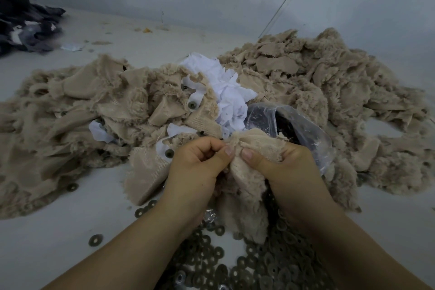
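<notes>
The beige plush fabric piece (256, 146) is bunched between both hands, just above the near edge of the pale grey table (58, 242), its smooth woven back up and its furry side hanging down between the wrists. The left hand (200, 162) is curled, with thumb and forefinger pinching the fabric's left fold. The right hand (289, 167) is curled round the right side, its thumb pressed on the backing close to the left thumb. Whether a small part sits between the thumbs I cannot tell.

Under the forearms lies a spread of dark round washers (259, 266) with holes. Just beyond the right hand is a clear plastic bag (294, 122) with dark small parts inside.

Past the left hand, a heap of beige plush pieces (94, 106) shows washers fitted on white patches (193, 105), so part of the batch looks done. The bigger beige plush heap (317, 77) on the right shows none and probably waits, as does the pile of white cloth scraps (226, 87). I judge the work well short of finished, with the piece in hand mid-fitting.
</notes>
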Motion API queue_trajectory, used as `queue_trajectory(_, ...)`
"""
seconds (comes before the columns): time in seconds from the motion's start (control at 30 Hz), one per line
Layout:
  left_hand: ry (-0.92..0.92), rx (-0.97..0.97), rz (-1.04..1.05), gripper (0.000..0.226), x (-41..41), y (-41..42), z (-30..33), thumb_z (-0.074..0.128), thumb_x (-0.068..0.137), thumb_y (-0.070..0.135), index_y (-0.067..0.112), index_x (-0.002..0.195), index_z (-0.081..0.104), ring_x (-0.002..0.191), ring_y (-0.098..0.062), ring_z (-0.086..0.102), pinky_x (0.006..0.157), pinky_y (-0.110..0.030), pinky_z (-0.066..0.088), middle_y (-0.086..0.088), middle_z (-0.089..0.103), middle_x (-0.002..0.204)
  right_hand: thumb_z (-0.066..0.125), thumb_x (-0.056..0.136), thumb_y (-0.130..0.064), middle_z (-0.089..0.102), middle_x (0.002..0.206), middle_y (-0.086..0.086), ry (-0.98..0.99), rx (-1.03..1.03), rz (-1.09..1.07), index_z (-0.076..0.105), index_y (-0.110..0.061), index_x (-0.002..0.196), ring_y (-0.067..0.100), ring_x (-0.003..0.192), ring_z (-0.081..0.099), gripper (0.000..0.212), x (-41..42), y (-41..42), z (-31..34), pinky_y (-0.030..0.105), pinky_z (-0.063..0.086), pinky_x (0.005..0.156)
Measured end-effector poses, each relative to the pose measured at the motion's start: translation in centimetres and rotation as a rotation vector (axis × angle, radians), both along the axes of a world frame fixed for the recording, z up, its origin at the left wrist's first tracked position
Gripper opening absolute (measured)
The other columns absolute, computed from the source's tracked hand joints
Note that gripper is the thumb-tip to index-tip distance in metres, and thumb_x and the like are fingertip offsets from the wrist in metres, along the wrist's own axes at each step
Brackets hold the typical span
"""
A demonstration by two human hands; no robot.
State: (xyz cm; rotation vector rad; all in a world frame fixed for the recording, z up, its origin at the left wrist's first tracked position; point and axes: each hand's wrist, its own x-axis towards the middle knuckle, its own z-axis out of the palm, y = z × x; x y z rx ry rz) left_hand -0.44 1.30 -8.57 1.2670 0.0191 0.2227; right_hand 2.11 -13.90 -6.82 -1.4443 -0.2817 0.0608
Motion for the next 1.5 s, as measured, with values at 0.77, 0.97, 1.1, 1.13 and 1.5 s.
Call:
queue_trajectory(0.77,-0.027,0.012,-0.019,0.016,-0.18,0.06,0.38,0.072,0.08,0.027,0.017,0.068,0.072,0.071,-0.026,0.061,0.073,-0.04,0.056,-0.011,0.066,0.07,0.064,0.09,-0.016,0.077,0.099,0.01,0.178,0.089,0.052,0.073,-0.009,0.104,0.025,0.092,0.075,0.018,-0.42,0.73,-0.15,0.03,0.06,0.073)
queue_trajectory(0.97,-0.011,0.005,-0.023,0.017,-0.13,-0.01,0.44,0.072,0.082,0.024,0.017,0.066,0.071,0.069,-0.025,0.062,0.072,-0.039,0.056,-0.009,0.066,0.068,0.069,0.085,-0.018,0.078,0.098,0.006,0.099,0.02,0.027,0.074,-0.012,0.103,0.022,0.092,0.075,0.019,-0.36,0.53,-0.13,0.031,0.061,0.075)
queue_trajectory(1.1,-0.05,0.13,0.036,0.019,-0.35,-0.13,0.4,0.071,0.088,0.024,0.017,0.07,0.071,0.061,-0.02,0.061,0.062,-0.037,0.056,-0.006,0.066,0.064,0.069,0.091,-0.016,0.077,0.085,0.005,-0.156,-0.341,-0.104,0.076,-0.009,0.092,0.018,0.08,0.074,0.011,-0.41,0.37,-0.02,0.034,0.061,0.068)
queue_trajectory(1.13,-0.059,0.154,0.049,0.019,-0.42,-0.17,0.45,0.071,0.087,0.026,0.017,0.07,0.071,0.06,-0.02,0.06,0.062,-0.039,0.056,-0.006,0.066,0.063,0.069,0.091,-0.017,0.076,0.082,0.007,-0.197,-0.406,-0.134,0.076,-0.005,0.09,0.021,0.078,0.072,0.014,-0.44,0.41,-0.02,0.038,0.059,0.069)
queue_trajectory(1.5,-0.069,0.265,0.114,0.02,-0.55,-0.47,0.72,0.075,0.081,0.023,0.006,0.074,0.067,0.063,-0.039,0.058,0.065,-0.06,0.053,-0.029,0.062,0.073,0.07,0.09,-0.024,0.071,0.08,0.024,-0.26,-0.5,-0.195,0.071,0.008,0.086,0.041,0.079,0.068,0.033,-0.7,0.69,0.33,0.055,0.055,0.067)
